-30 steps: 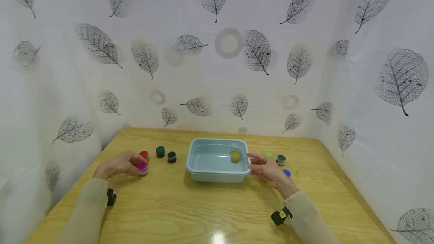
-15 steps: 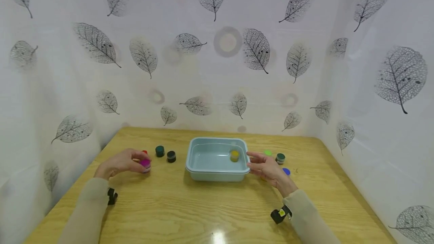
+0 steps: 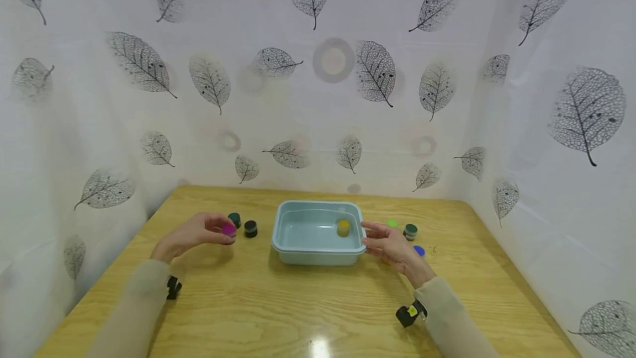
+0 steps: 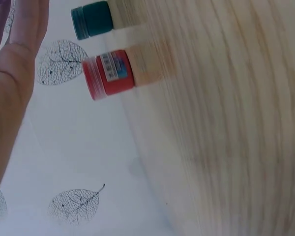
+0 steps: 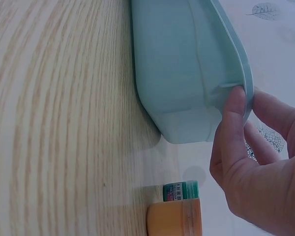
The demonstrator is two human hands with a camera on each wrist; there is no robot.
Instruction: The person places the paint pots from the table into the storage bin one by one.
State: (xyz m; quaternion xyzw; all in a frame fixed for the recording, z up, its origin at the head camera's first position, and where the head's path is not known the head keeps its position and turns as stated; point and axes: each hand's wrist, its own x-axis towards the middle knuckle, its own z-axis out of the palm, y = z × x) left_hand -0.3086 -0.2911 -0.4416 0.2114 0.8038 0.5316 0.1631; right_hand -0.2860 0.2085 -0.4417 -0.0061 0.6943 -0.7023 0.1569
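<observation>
My left hand (image 3: pixel 196 232) pinches a small paint jar with a purple lid (image 3: pixel 229 230), raised off the table left of the tub. Only part of that hand (image 4: pixel 14 64) shows in the left wrist view, and the purple jar is out of sight there. At the tub's right end, my right hand (image 3: pixel 397 248) grips the rim of the light blue plastic tub (image 3: pixel 318 259). The right wrist view shows its fingers (image 5: pixel 232 115) on both sides of that rim. Inside the tub, toward the right, stands a yellow paint jar (image 3: pixel 343 228).
A dark green jar (image 3: pixel 234 219) and a black jar (image 3: pixel 250 229) stand left of the tub. A red jar (image 4: pixel 109 73) is near the left wrist. Right of the tub are light green (image 3: pixel 392 224), dark green (image 3: pixel 410 231), blue (image 3: pixel 419 251) and orange (image 5: pixel 172 219) jars.
My left hand has lifted the purple-lidded paint jar and carried it right, toward the dark green and black jars. The right hand has stayed at the tub's rim.
</observation>
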